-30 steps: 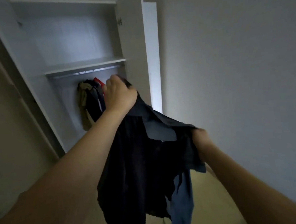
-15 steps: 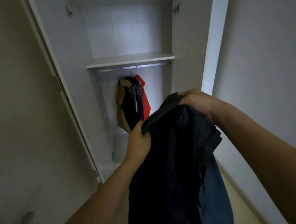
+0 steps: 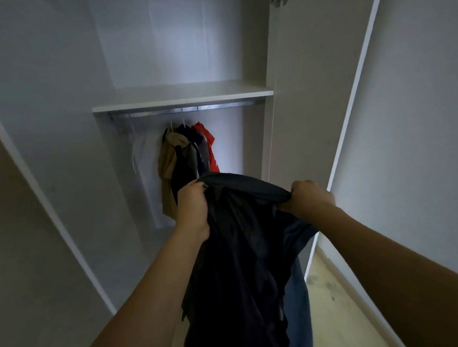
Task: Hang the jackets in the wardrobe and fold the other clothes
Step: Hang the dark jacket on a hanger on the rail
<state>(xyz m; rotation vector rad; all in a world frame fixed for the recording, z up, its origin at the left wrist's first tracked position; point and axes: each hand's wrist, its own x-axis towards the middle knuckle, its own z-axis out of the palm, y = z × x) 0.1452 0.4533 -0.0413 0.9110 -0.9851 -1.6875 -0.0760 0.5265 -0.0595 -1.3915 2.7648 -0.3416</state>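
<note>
two hands hold one dark jacket [image 3: 240, 252] by its top edge at the centre of the frame: the left hand [image 3: 192, 209] is closed on the fabric at centre left, the right hand [image 3: 310, 198] is closed on it at centre right, and the cloth is stretched between them, so that edge runs left to right while the rest hangs down toward the bottom of the frame. the hanging rail [image 3: 184, 109] lies straight above and beyond the hands, in the upper middle of the frame under the shelf [image 3: 181, 95], and it runs left to right too, roughly parallel to the stretched edge. clothes already hung [image 3: 187, 154] sit just beyond the left hand, so that hand looks nearer to them; the bare stretch of rail is above the right hand. no hanger shows in the jacket, so i cannot tell if it has one.
</note>
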